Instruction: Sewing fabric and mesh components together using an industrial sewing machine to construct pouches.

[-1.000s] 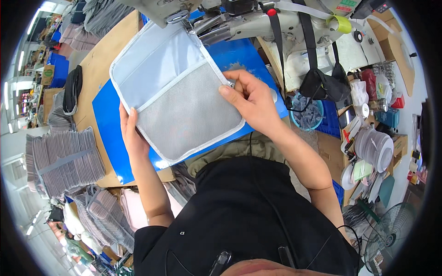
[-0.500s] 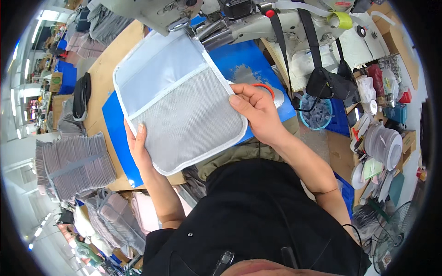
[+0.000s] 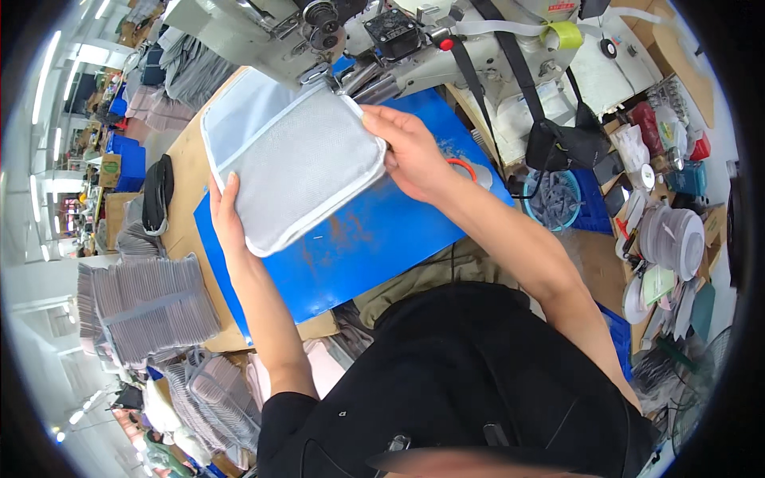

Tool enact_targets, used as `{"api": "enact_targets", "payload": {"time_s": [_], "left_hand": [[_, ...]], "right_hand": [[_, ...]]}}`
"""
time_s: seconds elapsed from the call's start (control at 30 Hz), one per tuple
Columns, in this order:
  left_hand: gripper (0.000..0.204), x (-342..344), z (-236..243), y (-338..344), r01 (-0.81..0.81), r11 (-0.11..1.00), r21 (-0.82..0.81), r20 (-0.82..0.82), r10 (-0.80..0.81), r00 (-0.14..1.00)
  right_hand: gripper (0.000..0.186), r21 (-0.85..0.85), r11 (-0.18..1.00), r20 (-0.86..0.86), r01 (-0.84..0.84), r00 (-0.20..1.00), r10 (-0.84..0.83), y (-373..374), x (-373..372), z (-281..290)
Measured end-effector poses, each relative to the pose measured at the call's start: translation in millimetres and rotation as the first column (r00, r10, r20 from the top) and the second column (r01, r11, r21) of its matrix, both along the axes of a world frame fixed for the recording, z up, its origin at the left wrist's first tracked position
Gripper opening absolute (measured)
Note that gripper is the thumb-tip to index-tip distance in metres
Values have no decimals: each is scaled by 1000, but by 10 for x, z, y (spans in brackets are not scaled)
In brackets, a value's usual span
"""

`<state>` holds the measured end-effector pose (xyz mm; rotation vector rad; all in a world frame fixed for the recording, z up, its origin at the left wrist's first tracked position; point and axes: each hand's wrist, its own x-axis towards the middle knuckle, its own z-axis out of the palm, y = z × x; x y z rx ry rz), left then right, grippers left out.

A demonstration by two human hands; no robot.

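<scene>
A rounded-corner fabric panel [image 3: 307,163], light grey with a mesh pocket and white bound edge, slants up from the worktable. Gripping its left edge is my left hand [image 3: 227,219], thumb on top and fingers underneath. My right hand [image 3: 410,151] pinches the right edge just below the sewing machine [image 3: 430,60]. The panel's upper right edge lies at the machine's needle area, where the metal parts hide it. To the right of my right hand, an orange ring-shaped handle [image 3: 462,168] shows, partly hidden.
A blue sheet [image 3: 343,271] covers the table under the panel. Stacked grey panels [image 3: 155,311] stand at the left. A blue-rimmed basket of scraps [image 3: 554,199] and white tape rolls [image 3: 673,247] are at the right. Black straps [image 3: 522,72] hang from the machine.
Both hands have pushed the panel up and away, farther under the machine head. The right hand has shifted up and left, and more of the blue sheet shows.
</scene>
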<state>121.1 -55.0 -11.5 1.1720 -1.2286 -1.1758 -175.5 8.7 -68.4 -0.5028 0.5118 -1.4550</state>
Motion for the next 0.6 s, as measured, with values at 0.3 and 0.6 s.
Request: {"api": "enact_targets", "payload": {"time_s": [0.3,0.6], "left_hand": [[56,-120,84,-75,-5,1000,-12,-95,4,995],[67,-213,6,-28,54,999,-7,-155,-54,986]], "right_hand": [[27,-628,516,-567,582,112,-816,356,-1786,1072],[58,-589,532,-798,608,-335,-501,-334,-5295,2406]]}}
